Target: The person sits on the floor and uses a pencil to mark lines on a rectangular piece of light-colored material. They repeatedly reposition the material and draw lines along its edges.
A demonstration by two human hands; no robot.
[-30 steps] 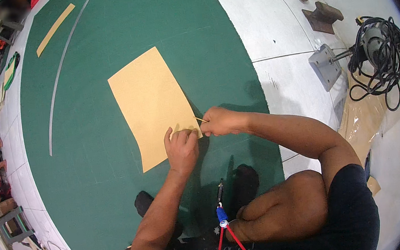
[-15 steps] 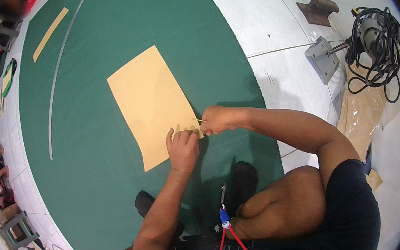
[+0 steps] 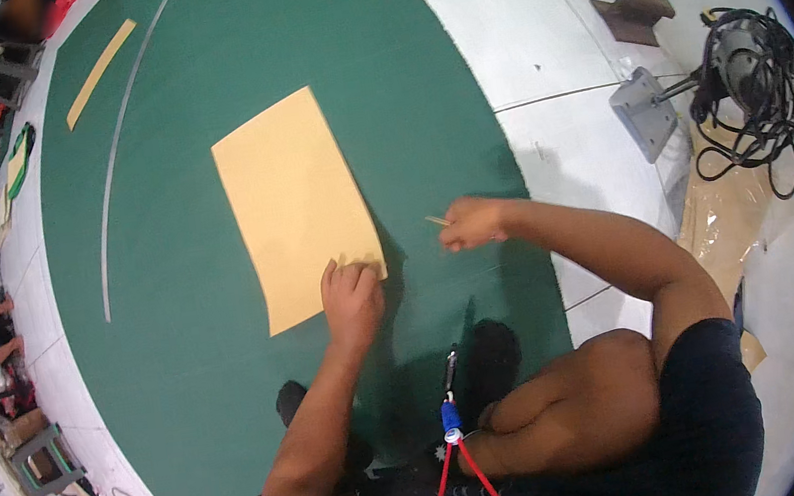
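A pale orange-yellow sheet [image 3: 295, 196], roughly rectangular, lies on a green cloth [image 3: 207, 403] in front of me. My left hand [image 3: 354, 302] is at the sheet's near right corner, its fingers bent over the near edge and gripping it; the thumb's tip is hidden. Along its right side the sheet throws a shadow on the cloth. To the right of the sheet and apart from it, my right hand [image 3: 471, 222] is closed on a thin pale yellowish stick-like piece [image 3: 437, 221], whose end sticks out to the left. Most of that piece is hidden in my fingers.
A long grey strip [image 3: 112, 155] and a short yellow strip [image 3: 100, 74] lie on the cloth at the far left. On the white tiles [image 3: 531, 50] at right stand a rusty metal block [image 3: 632, 14] and a grey-based stand with coiled black cable [image 3: 752, 91].
My right hand has moved right, away from the sheet's edge, with the thin piece in it. The sheet has turned slightly and its near end has shifted left with my left hand.
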